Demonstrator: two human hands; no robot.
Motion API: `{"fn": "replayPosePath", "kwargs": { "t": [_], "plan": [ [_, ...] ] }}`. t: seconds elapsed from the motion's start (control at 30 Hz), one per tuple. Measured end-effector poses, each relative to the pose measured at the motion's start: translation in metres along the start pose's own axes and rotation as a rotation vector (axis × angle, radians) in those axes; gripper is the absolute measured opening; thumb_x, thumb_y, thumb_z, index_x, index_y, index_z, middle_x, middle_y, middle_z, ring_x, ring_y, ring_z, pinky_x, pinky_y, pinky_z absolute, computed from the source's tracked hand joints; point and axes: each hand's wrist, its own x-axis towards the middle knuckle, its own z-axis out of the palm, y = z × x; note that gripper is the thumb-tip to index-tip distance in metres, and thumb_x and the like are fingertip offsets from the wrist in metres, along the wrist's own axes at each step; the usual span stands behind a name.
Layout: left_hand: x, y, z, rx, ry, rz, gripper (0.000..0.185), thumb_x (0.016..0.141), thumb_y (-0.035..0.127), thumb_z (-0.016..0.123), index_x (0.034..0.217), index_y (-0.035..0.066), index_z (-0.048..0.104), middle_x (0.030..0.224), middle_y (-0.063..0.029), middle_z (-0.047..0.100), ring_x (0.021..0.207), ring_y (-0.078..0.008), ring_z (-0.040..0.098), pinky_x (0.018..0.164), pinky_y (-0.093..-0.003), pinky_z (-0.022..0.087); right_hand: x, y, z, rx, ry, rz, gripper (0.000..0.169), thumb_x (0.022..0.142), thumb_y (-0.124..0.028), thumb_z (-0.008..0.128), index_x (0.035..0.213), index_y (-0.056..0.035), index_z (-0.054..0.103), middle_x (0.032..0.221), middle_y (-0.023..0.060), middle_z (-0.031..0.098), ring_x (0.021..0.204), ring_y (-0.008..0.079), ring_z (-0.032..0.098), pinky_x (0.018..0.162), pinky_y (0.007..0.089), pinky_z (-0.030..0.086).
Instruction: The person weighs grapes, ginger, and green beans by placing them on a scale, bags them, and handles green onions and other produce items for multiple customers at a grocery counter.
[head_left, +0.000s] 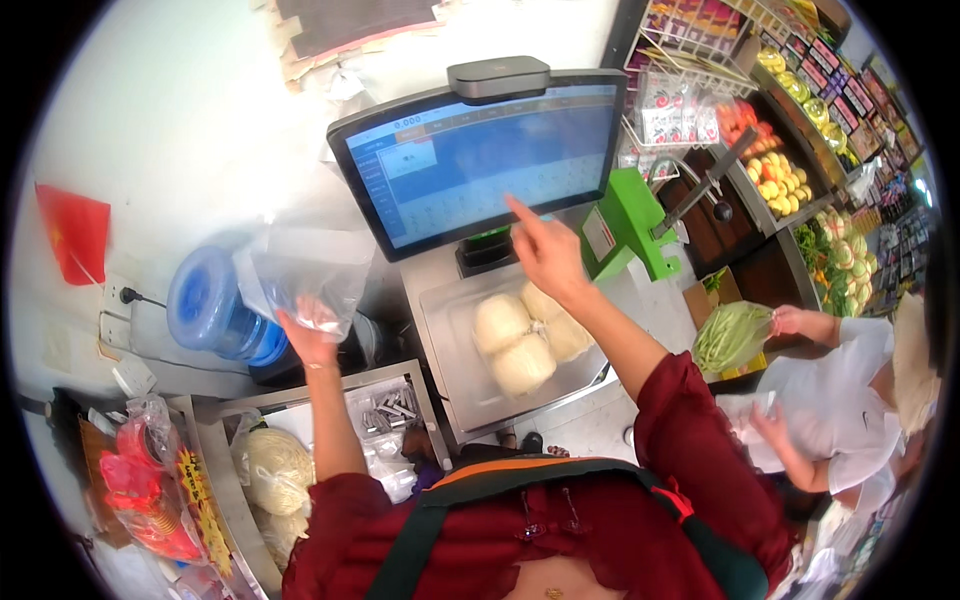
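My left hand (307, 337) holds a clear plastic bag (315, 262), with part of its fingers seen through the film. My right hand (551, 255) is empty, its index finger extended at the lower part of a touchscreen (495, 165); whether the fingertip touches the glass I cannot tell. Below the screen, several pale steamed buns (501, 322) rest on the metal weighing plate (457, 390) of a scale. My right wrist and forearm pass over the plate and partly hide the buns at the right.
To the left stand a blue water jug (202, 300) and a drawer (416, 375) with bagged noodles (279, 465). A green bag-sealing device (630, 225) is right of the screen. Another person (832, 405) at the right holds bagged green beans (731, 337). Produce bins (817, 202) lie beyond.
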Motion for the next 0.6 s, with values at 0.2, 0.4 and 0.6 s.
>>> {"fn": "replayPosePath", "kwargs": {
  "t": [0.2, 0.4, 0.6],
  "plan": [
    [-0.115, -0.111, 0.031, -0.084, -0.047, -0.189, 0.045, 0.088, 0.04, 0.049, 0.13, 0.022, 0.049, 0.084, 0.0017, 0.059, 0.071, -0.012, 0.051, 0.064, -0.0266, 0.045, -0.146, 0.055, -0.083, 0.171, 0.186, 0.699, 0.025, 0.081, -0.008, 0.057, 0.105, -0.0099, 0.063, 0.056, 0.0056, 0.053, 0.051, 0.0145, 0.051, 0.055, 0.0322, 0.043],
    [-0.144, -0.15, 0.097, 0.406, 0.457, -0.257, 0.041, 0.092, 0.028, 0.047, 0.132, 0.015, 0.046, 0.107, 0.0007, 0.06, 0.093, -0.0142, 0.057, 0.085, -0.0324, 0.046, -0.351, 0.149, -0.106, -0.001, -0.019, 1.026, 0.019, 0.078, -0.014, 0.059, 0.095, -0.0064, 0.063, 0.064, 0.0086, 0.059, 0.062, 0.021, 0.06, 0.062, 0.033, 0.048],
    [-0.135, -0.123, 0.105, 0.775, 0.238, -0.28, 0.049, 0.092, 0.027, 0.049, 0.135, 0.005, 0.038, 0.129, -0.011, 0.047, 0.119, -0.0242, 0.042, 0.101, -0.0372, 0.032, -0.368, 0.135, -0.067, 0.074, -0.244, 0.923, 0.02, 0.074, -0.016, 0.061, 0.091, -0.0069, 0.061, 0.077, 0.0101, 0.062, 0.075, 0.0262, 0.061, 0.068, 0.0369, 0.049]
  ]
}}
